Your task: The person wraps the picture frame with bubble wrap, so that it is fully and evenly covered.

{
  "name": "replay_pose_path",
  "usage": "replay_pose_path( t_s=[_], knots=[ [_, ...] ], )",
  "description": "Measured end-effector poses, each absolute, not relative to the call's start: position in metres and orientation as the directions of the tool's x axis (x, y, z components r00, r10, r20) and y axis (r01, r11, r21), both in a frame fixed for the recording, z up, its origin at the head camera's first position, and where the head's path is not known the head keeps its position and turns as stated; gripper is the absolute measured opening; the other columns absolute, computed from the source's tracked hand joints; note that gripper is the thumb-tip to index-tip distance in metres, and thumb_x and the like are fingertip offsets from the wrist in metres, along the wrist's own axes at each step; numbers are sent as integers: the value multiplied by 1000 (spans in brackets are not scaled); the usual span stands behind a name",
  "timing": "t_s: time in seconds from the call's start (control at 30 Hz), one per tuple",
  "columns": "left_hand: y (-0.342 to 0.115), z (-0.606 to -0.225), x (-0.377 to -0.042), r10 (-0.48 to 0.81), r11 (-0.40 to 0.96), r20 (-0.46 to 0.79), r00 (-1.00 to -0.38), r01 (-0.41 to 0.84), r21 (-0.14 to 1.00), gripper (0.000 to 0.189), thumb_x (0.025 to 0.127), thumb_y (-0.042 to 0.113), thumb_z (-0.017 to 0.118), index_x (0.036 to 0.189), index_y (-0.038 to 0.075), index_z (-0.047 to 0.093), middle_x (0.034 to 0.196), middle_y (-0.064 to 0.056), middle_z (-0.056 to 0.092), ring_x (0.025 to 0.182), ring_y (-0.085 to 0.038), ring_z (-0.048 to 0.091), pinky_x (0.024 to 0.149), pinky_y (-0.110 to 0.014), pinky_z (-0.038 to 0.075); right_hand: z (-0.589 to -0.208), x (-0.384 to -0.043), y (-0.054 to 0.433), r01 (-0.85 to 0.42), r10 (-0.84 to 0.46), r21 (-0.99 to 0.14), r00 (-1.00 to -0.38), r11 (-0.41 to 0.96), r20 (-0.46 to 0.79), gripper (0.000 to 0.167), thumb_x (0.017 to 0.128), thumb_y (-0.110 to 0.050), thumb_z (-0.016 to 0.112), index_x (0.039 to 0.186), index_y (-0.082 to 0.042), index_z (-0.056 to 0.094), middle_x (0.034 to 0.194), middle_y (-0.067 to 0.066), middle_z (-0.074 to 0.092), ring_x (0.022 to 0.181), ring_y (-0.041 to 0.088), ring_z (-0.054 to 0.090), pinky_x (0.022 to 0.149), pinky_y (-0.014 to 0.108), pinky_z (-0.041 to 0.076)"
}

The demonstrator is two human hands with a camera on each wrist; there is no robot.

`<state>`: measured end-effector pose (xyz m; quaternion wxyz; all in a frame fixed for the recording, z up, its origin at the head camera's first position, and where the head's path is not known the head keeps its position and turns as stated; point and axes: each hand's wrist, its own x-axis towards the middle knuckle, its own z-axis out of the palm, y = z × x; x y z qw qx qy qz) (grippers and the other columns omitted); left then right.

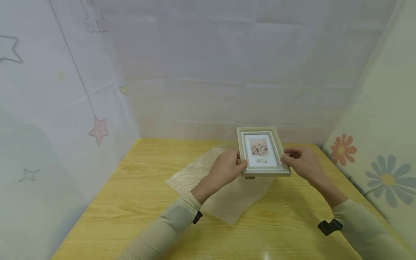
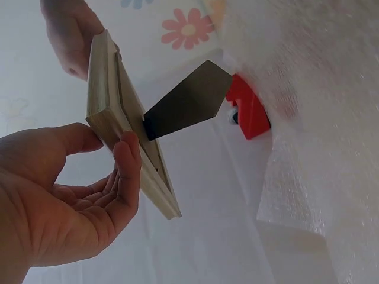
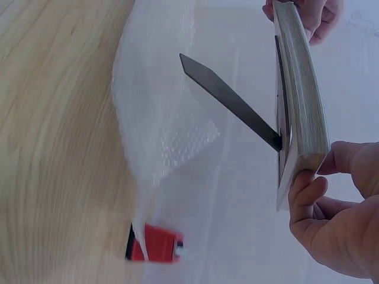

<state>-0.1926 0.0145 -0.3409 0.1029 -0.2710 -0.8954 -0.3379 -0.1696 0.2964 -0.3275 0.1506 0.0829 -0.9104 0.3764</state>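
A picture frame (image 1: 262, 150) with a pale border and a flower print is held up above the table, its front tilted upward. My left hand (image 1: 227, 166) pinches its left edge between thumb and fingers. On the opposite edge, my right hand (image 1: 303, 164) grips near the lower right corner. Both wrist views show a dark stand leg (image 2: 189, 97) folded out from the frame's back. Beneath the frame, a sheet of bubble wrap (image 1: 234, 202) lies spread on the table.
The wooden table (image 1: 130, 202) meets a pale wall sheet (image 1: 201, 101) at the back and patterned sheets at both sides. A red object (image 3: 160, 242) with a black edge lies by the bubble wrap in the wrist views, hidden in the head view.
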Motion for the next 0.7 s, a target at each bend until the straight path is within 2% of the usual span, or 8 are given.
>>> replay_pose_path(
  t_s=[0.2, 0.37, 0.5, 0.7],
  knots=[
    [-24, -344, -195, 409, 659, 350, -843, 538, 525, 21, 100, 24, 63, 86, 10, 55, 68, 3, 56, 54, -9, 47, 52, -26, 40, -347, -188, 264, -276, -59, -694, -946, 665, 320, 33, 96, -17, 70, 120, 6, 70, 95, 13, 68, 82, 25, 62, 62, 32, 51],
    [-49, -350, -201, 396, 665, 314, -863, 506, 550, 18, 99, 21, 65, 89, 9, 56, 68, 4, 59, 53, -10, 48, 50, -27, 40, -363, -200, 238, -265, -72, -753, -957, 603, 280, 33, 95, -15, 71, 119, 7, 70, 95, 13, 70, 80, 22, 66, 64, 30, 54],
    [-60, -358, -207, 401, 660, 288, -870, 492, 568, 17, 98, 20, 66, 89, 8, 56, 69, 3, 60, 53, -10, 49, 49, -27, 40, -378, -211, 225, -246, -44, -778, -961, 578, 271, 29, 92, -11, 72, 114, 7, 72, 91, 11, 70, 77, 18, 65, 62, 29, 53],
    [-65, -373, -214, 393, 699, 241, -887, 459, 549, 23, 98, 23, 67, 85, 9, 55, 65, 2, 53, 52, -9, 43, 48, -27, 36, -402, -226, 216, -215, -36, -804, -971, 555, 235, 24, 86, -4, 70, 108, 6, 73, 86, 10, 68, 69, 17, 63, 58, 29, 49]
  ],
)
